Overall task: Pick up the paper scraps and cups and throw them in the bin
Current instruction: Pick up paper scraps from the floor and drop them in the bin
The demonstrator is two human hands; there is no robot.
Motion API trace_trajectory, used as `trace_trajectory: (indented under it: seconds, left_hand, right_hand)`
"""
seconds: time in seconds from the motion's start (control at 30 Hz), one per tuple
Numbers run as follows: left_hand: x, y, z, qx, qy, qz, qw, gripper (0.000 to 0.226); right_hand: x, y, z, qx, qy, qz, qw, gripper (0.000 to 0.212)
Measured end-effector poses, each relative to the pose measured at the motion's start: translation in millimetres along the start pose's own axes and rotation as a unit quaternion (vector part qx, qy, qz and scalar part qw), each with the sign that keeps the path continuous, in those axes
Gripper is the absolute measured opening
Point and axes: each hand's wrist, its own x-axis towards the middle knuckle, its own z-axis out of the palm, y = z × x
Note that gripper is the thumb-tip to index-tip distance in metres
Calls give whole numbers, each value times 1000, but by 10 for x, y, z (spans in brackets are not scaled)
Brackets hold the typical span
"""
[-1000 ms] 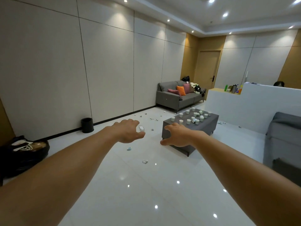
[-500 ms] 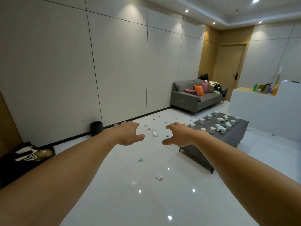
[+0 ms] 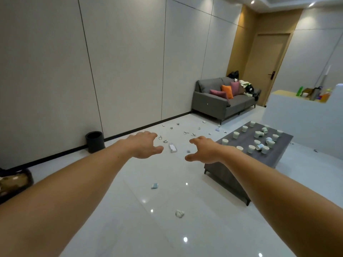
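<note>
Both my arms stretch forward over the glossy white floor. My left hand (image 3: 143, 145) and my right hand (image 3: 203, 150) hang in the air with fingers loosely spread, holding nothing. A crumpled paper scrap (image 3: 179, 213) lies nearest on the floor, a bluish scrap (image 3: 154, 185) a little beyond it, and a flattened white piece (image 3: 172, 147) between my hands. Several more scraps (image 3: 185, 132) are strewn toward the sofa. Several pale paper cups (image 3: 251, 148) stand or lie on the low grey table (image 3: 278, 156). A black bin (image 3: 95, 141) stands by the left wall.
A grey sofa (image 3: 213, 102) with pink and orange cushions stands at the far wall beside a wooden door (image 3: 267, 65). A white counter (image 3: 300, 115) with bottles is at the right. A dark bag (image 3: 14, 182) lies at the left edge.
The view has turned and moved forward: the table has slid to the right and closer, the bin and floor scraps look nearer. Both hands stay outstretched and empty.
</note>
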Motion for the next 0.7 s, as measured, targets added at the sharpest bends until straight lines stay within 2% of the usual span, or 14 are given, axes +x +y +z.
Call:
trace_trajectory:
  seconds: [0.23,0.4,0.7]
  left_hand:
    - [1668,-431,32,-10,-36,25,999,71]
    - [2657,-480,64,-2,-51,39,998,74]
    - [4878,-60,576,-16,-79,49,996,72]
  right_hand:
    - [1519,160,-35,22,-26,38,999,85]
    - [2349,440,-98,35,-34,39,998,85]
    - [4351,1640,-23,45,-61,26,997,84]
